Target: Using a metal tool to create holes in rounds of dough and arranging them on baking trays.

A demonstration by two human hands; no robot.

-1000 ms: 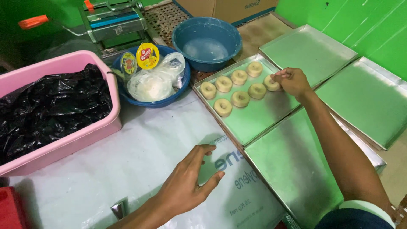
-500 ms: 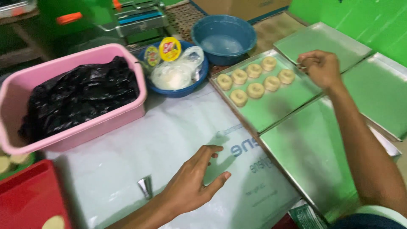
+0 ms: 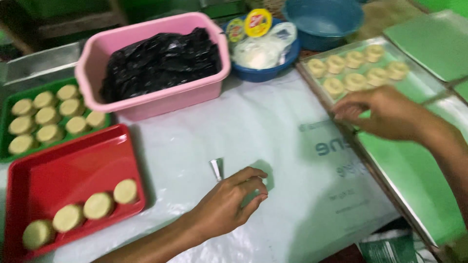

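My left hand (image 3: 229, 204) rests on the white plastic sheet (image 3: 263, 131), fingers curled loosely, holding nothing that shows, just right of a small metal cutter (image 3: 216, 168). My right hand (image 3: 382, 112) hovers over the near edge of a green-lined metal tray (image 3: 419, 87) that carries several round pale dough pieces (image 3: 353, 68); its fingers point left and appear empty. A red tray (image 3: 73, 165) at my left holds three pale dough rounds (image 3: 97, 205). Behind it a green tray (image 3: 12, 97) carries several more rounds.
A pink tub (image 3: 161, 97) lined with a black plastic bag stands at the back. Right of it sit a blue bowl (image 3: 265, 73) with a white bag and small lidded tubs, and a second blue bowl (image 3: 324, 24). More green-lined trays (image 3: 434, 39) lie at the right.
The view swung left, revealing the red and green trays. My right hand drew back from the dough rounds toward me and to the left. My left hand curled its fingers in.
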